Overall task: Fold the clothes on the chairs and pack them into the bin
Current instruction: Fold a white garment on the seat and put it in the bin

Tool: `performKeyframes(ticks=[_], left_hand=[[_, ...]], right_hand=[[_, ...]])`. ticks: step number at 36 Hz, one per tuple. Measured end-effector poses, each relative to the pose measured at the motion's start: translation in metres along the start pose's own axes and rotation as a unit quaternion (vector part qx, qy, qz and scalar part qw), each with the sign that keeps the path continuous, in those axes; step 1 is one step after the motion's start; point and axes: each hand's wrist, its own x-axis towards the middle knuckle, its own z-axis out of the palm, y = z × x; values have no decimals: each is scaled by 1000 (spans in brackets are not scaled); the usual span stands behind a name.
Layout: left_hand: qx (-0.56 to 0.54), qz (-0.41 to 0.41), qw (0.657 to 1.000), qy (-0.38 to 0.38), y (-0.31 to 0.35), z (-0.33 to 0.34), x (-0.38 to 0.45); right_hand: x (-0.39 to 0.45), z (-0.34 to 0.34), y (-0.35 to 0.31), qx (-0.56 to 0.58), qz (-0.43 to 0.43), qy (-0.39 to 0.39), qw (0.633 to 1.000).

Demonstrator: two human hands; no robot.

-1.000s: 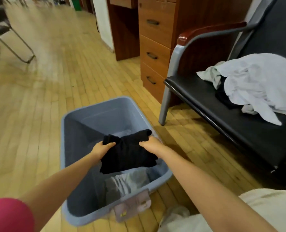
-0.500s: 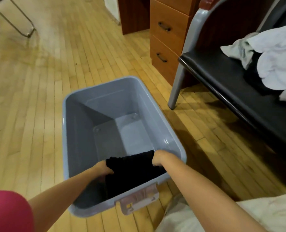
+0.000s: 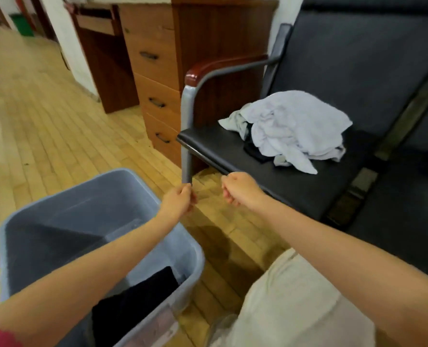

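Head view shows both hands raised between the bin and the chair, holding nothing: the left hand has its fingers curled loosely in front of the chair's grey leg, and the right hand is curled in much the same way near the seat's front edge. Whether the left fingers touch the leg, I cannot tell. The unfolded clothes lie heaped on the black chair to the right, a pale crumpled layer over something dark. They look soft, light and limp, likely to sag and slide apart, so taking the top pale piece by an edge or two corners seems the safest hold. The blue-grey bin stands near left on the floor, with a folded black garment at its near end. The wooden plank floor runs far left; a wooden drawer unit stands behind the chair.
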Motion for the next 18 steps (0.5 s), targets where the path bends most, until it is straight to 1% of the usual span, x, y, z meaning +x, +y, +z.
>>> performKeyframes(ticks=[2, 4, 7, 9, 10, 11, 12, 13, 14, 18], left_hand=[[-35, 41, 998, -31, 44, 38, -1], [-56, 66, 992, -89, 87, 80, -7], [-24, 66, 980, -188, 143, 144, -17], [6, 70, 970, -231, 172, 182, -25], [20, 87, 964, -250, 184, 205, -30], [28, 98, 959, -263, 195, 223, -35], [35, 106, 958, -264, 195, 227, -34], [47, 121, 947, -294, 208, 263, -47], [53, 126, 946, -293, 207, 269, -47], [83, 174, 923, -332, 207, 340, -65]], right_hand=[[-7, -51, 6, 10, 18, 65, 998], [-20, -106, 17, 40, 37, 132, 990], [-51, -183, 43, 42, 48, 219, 974], [-72, -226, 65, 27, 45, 256, 965], [-85, -249, 77, 19, 46, 277, 960], [-96, -269, 90, 6, 48, 289, 956], [-99, -274, 96, -1, 56, 291, 955], [-120, -305, 118, -4, 73, 319, 945], [-122, -311, 127, -10, 80, 321, 944], [-150, -363, 192, -85, 154, 377, 910]])
